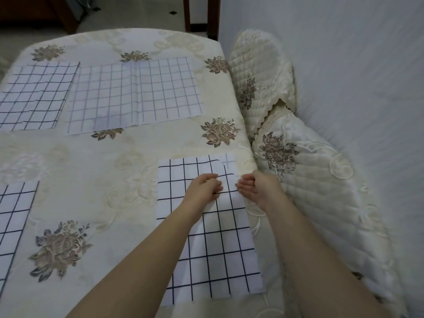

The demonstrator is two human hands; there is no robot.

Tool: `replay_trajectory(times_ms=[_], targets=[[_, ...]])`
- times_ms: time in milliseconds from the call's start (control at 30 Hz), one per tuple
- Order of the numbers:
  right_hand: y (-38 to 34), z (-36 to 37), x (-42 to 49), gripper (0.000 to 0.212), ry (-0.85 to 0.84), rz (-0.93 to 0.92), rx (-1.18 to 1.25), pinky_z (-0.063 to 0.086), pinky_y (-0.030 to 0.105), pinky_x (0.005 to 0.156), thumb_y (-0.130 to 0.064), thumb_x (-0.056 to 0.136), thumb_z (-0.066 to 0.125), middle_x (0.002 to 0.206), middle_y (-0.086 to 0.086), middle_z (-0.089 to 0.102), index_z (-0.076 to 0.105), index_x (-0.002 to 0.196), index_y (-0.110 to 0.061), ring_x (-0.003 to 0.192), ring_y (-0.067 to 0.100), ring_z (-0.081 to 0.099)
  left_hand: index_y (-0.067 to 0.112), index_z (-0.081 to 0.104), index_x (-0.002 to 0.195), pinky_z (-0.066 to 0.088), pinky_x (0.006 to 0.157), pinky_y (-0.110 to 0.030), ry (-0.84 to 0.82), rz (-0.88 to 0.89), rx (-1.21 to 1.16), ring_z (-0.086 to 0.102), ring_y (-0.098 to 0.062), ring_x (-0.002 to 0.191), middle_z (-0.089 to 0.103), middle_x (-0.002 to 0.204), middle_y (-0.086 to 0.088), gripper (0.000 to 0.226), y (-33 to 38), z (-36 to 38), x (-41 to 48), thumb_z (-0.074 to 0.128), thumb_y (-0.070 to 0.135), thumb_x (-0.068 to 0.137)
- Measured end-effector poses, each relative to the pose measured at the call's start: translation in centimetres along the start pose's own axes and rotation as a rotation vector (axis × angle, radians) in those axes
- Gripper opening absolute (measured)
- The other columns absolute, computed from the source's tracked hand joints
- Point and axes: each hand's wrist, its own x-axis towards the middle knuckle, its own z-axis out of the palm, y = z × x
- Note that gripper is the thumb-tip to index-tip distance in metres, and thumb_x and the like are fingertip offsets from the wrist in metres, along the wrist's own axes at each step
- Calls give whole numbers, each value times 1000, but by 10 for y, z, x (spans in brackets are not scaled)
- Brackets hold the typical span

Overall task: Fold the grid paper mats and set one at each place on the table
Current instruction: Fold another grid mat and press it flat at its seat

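Note:
A folded grid paper mat (213,244) with dark lines lies at the near right place of the table (128,161). Its top right corner shows a fainter under layer. My left hand (204,187) rests on the mat's upper part, fingers curled and pinching the top layer's edge. My right hand (255,187) is cupped, palm turned up, with its fingertips at the mat's right edge. A folded mat (34,95) lies at the far left. An unfolded, paler mat (135,95) lies spread beside it. Another mat (13,216) is cut off by the near left edge.
The table wears a cream cloth with brown flower prints. Two chairs with quilted cream covers (261,72) (321,191) stand tight against the table's right edge, with a white wall behind them. Dark wooden furniture legs (213,14) stand beyond the far edge.

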Motion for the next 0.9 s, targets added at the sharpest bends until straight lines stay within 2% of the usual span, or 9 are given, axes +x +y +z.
replay_trajectory(times_ms=[67, 167, 300, 367, 467, 600, 767, 900], targets=[[2, 3, 2, 28, 21, -28, 15, 54, 22, 45, -9, 97, 34, 76, 13, 60, 53, 77, -3, 67, 21, 61, 6, 58, 120, 53, 95, -39, -5, -1, 6, 66, -26, 106, 67, 111, -17, 30, 0, 1, -1, 55, 8, 91], [3, 5, 11, 24, 142, -132, -32, 50, 23, 53, -4, 92, 43, 71, 10, 58, 56, 72, -7, 58, 17, 59, 6, 58, 121, 53, 95, -37, -11, 0, 17, 67, -22, 104, 68, 111, -15, 31, -2, -1, -1, 57, 10, 90], [5, 9, 9, 26, 107, -92, -33, 46, 22, 45, -4, 91, 42, 56, 4, 56, 55, 69, -8, 45, 12, 54, 4, 57, 122, 53, 96, -35, -18, 2, 8, 67, -22, 105, 68, 112, -15, 32, -4, -3, -2, 57, 10, 91], [6, 10, 3, 28, 85, -100, -18, 46, 23, 49, -4, 92, 38, 57, 6, 57, 56, 71, -6, 50, 15, 53, 3, 57, 122, 53, 96, -34, -23, 3, -1, 67, -22, 105, 67, 112, -15, 31, -3, -4, -3, 55, 9, 91], [7, 11, -7, 26, 44, -127, 7, 49, 24, 60, -6, 94, 38, 73, 11, 60, 57, 76, -4, 66, 18, 58, 4, 57, 120, 53, 96, -34, -24, -6, -14, 67, -23, 106, 68, 111, -16, 30, -2, -4, -5, 54, 8, 91], [7, 17, -16, 20, -21, -151, 64, 51, 22, 66, -7, 95, 39, 84, 10, 62, 57, 95, 0, 74, 17, 61, 6, 59, 119, 53, 95, -33, -28, -22, -39, 68, -22, 103, 69, 109, -15, 28, -2, -5, -8, 54, 8, 91], [2, 29, -20, 16, -47, -240, 144, 53, 22, 74, -6, 95, 44, 89, 12, 65, 59, 88, -5, 82, 18, 64, 11, 61, 114, 53, 96, -40, -21, -41, -57, 66, -23, 105, 68, 112, -14, 23, 3, -13, -15, 54, 9, 92], [-2, 35, -16, 17, -53, -293, 127, 51, 20, 73, -8, 95, 46, 92, 10, 67, 60, 101, -2, 87, 18, 65, 11, 61, 114, 51, 99, -41, 14, -24, -66, 65, -25, 108, 67, 113, -13, 24, 8, -23, -19, 54, 10, 92]])
